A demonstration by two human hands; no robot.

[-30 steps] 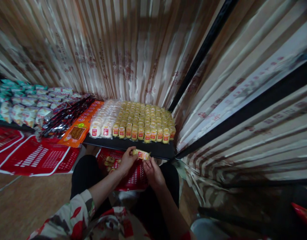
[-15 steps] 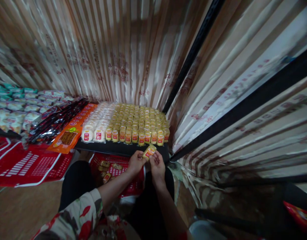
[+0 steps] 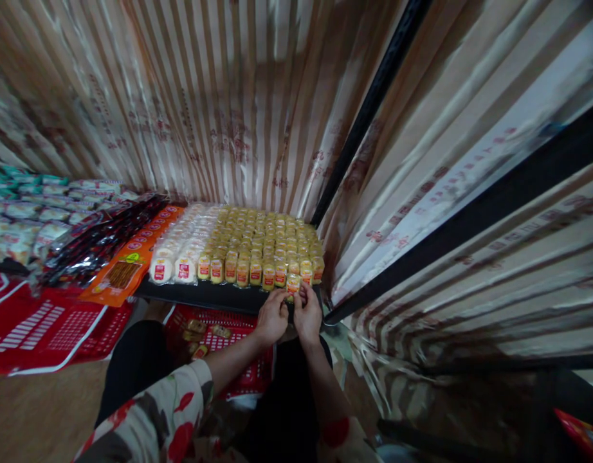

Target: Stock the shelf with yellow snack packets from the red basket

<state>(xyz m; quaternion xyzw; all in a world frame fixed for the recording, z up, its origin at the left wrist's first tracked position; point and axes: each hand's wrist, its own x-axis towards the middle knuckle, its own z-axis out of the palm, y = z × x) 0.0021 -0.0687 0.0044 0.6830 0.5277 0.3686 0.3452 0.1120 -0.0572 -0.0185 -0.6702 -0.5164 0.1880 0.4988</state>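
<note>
My left hand [image 3: 271,317] and my right hand [image 3: 308,314] both pinch a small yellow snack packet [image 3: 292,284] with a red label. The packet stands upright at the front edge of a black shelf [image 3: 204,295], in front of the rows of yellow packets [image 3: 262,241]. Two or three columns of white packets [image 3: 181,247] fill the shelf's left part. Both hands have their fingers closed on the packet.
A red plastic basket [image 3: 229,344] with a few loose packets lies between my knees below the shelf. Orange and dark snack bags [image 3: 118,251] and pale bags [image 3: 21,218] lie to the left, above red baskets [image 3: 40,328]. Striped curtains hang behind and to the right.
Both hands have carried the yellow packet up and forward from above the basket to the shelf's front edge, turning it from lying sideways to upright.
</note>
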